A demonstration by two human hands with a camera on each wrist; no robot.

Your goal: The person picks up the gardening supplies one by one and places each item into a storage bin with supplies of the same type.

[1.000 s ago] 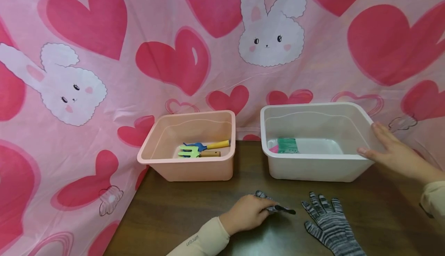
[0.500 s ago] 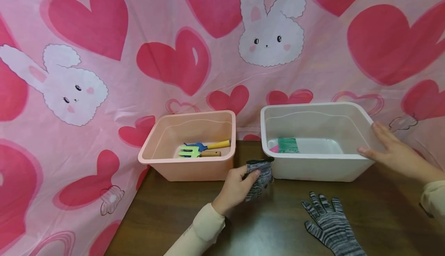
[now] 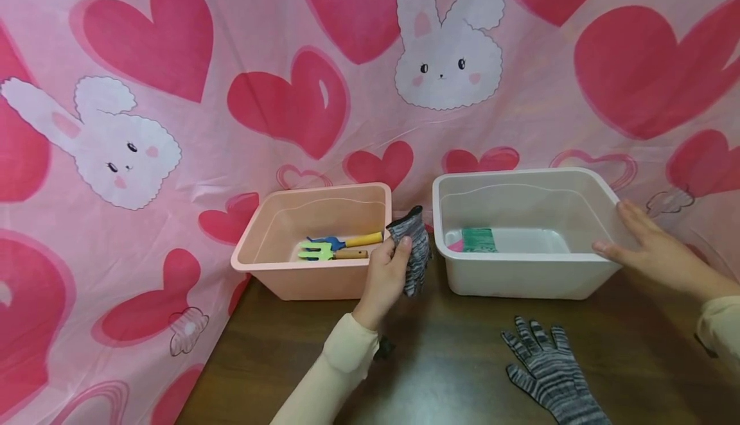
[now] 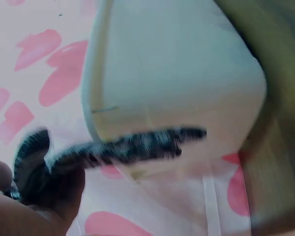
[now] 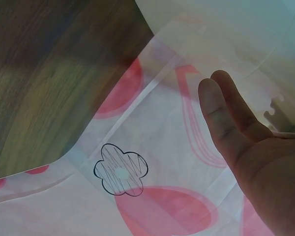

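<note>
My left hand (image 3: pixel 384 280) pinches a grey-and-black striped knit glove (image 3: pixel 415 251), held up by its dark cuff in front of the gap between two bins. In the left wrist view the glove (image 4: pixel 132 147) dangles sideways from thumb and fingers, close by a bin's outer wall. With fingers extended, my right hand (image 3: pixel 653 245) rests at the right end of the white bin (image 3: pixel 520 278). Its fingers (image 5: pixel 216 108) show straight against the bin in the right wrist view. A matching glove (image 3: pixel 552 370) lies flat on the table, fingers spread.
Left of centre stands a peach bin (image 3: pixel 329 284) holding a green hand fork (image 3: pixel 317 251) with a wooden handle and a blue tool with a yellow handle (image 3: pixel 364 239). A green-and-pink item (image 3: pixel 478 240) lies in the white bin. A heart-patterned cloth (image 3: pixel 289 104) hangs behind the brown table (image 3: pixel 451 373).
My left hand has lifted the glove off the table and carried it up and leftward, toward the peach bin's right side. The right hand stays at the white bin.
</note>
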